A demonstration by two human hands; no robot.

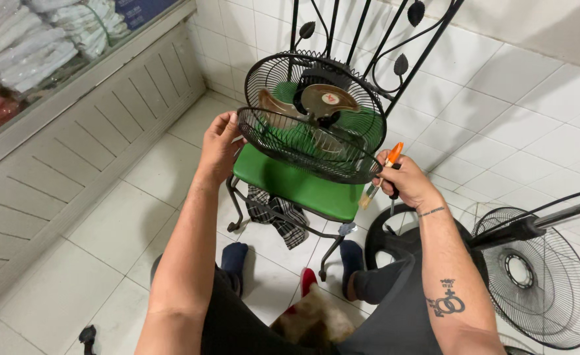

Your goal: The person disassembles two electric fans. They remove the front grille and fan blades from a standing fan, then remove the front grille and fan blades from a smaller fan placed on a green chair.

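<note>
Head cam, hands (219, 146) (405, 181) grip round blk wire fan guard (303, 148), green padded seat (290, 181)

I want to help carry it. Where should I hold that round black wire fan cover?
Probably grip the fan cover at its thick outer rim, one hand from each side, as the left hand and right hand do. The rim looks sturdier than the thin wires.

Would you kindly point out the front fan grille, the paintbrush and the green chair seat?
front fan grille (303, 148): head view, wire mesh.
paintbrush (369, 196): head view, bristle end.
green chair seat (290, 184): head view, bare cushion.
</note>
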